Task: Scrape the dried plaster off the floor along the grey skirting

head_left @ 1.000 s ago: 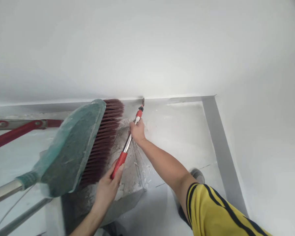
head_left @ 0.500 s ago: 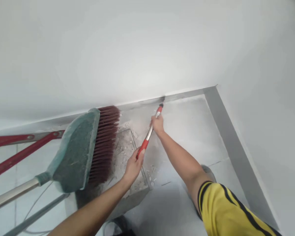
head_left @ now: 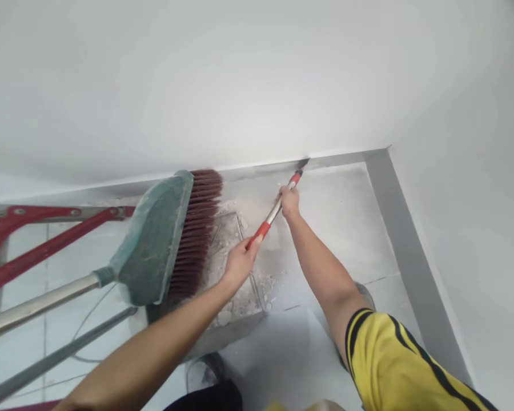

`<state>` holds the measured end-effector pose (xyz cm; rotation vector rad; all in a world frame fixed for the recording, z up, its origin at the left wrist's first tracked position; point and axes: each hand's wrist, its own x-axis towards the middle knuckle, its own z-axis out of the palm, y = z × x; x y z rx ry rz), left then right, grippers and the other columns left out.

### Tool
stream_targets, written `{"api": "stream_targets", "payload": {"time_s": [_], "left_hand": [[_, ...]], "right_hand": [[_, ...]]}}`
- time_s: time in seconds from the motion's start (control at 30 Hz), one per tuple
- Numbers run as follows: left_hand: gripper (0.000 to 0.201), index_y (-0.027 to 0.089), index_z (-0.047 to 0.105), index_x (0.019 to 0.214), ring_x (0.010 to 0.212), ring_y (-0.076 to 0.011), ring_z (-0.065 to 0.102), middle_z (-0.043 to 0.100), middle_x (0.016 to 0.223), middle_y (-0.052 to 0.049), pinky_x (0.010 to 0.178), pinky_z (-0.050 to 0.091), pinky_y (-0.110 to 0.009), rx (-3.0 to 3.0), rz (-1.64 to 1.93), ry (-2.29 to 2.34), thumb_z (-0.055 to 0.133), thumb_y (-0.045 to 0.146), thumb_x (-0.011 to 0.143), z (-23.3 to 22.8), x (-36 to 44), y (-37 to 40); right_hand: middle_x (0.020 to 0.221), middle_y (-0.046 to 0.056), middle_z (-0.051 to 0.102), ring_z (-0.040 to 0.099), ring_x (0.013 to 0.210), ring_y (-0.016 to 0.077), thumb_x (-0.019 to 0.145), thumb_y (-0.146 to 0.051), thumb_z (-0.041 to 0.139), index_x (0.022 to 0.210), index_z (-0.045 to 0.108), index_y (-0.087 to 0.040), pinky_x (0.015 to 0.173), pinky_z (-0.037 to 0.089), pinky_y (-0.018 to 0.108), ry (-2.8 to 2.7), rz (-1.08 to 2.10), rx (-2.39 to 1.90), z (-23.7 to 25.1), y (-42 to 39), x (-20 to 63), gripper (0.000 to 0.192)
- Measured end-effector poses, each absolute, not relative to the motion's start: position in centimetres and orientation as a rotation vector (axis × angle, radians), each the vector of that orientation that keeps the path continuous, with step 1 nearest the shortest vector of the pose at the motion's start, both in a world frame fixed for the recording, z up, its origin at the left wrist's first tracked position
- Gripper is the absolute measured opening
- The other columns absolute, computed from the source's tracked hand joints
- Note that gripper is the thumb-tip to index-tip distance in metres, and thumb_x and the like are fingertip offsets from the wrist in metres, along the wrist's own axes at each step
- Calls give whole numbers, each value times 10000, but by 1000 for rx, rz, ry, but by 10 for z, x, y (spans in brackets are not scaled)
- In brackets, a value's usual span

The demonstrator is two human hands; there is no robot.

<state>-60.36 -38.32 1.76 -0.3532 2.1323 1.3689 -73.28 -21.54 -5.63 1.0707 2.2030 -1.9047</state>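
Note:
Both hands grip a scraper with red grips, a silver shaft and a dark blade. My left hand is closed round the red lower end of its handle. Further up, my right hand wraps the shaft just below the head. The blade touches the grey skirting strip at the foot of the white wall. Left of my hands is a broom with a green head and dark red bristles. It rests over a dustpan holding dust and broken chips.
A red-handled tool like a bolt cutter lies at the left, beside the broom's metal pole and a grey pole. Crumbs are scattered on the floor. A second wall meets the first at the right corner.
Both hands and the scraper have moved right and slightly up, so the blade is further along the skirting towards the corner. The view has shifted a little as well.

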Motion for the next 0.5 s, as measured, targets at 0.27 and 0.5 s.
{"api": "stream_targets", "payload": {"time_s": [0.27, 0.5], "left_hand": [[528, 169, 505, 785, 390, -90, 340, 367, 475, 64, 406, 265, -199, -836, 1442, 1872, 353, 674, 773, -18, -516, -413], [507, 163, 547, 684, 460, -108, 425, 462, 493, 25, 444, 292, -203, -458, 1391, 2046, 415, 647, 757, 4, -583, -382]], "right_hand": [[581, -46, 452, 451, 547, 126, 648, -248, 558, 722, 366, -222, 512, 386, 226, 2385, -1524, 662, -83, -312, -694, 208], [510, -50, 430, 453, 469, 114, 682, -203, 423, 680, 379, -207, 462, 366, 215, 2250, -1886, 940, -65, -224, -724, 44]]}}
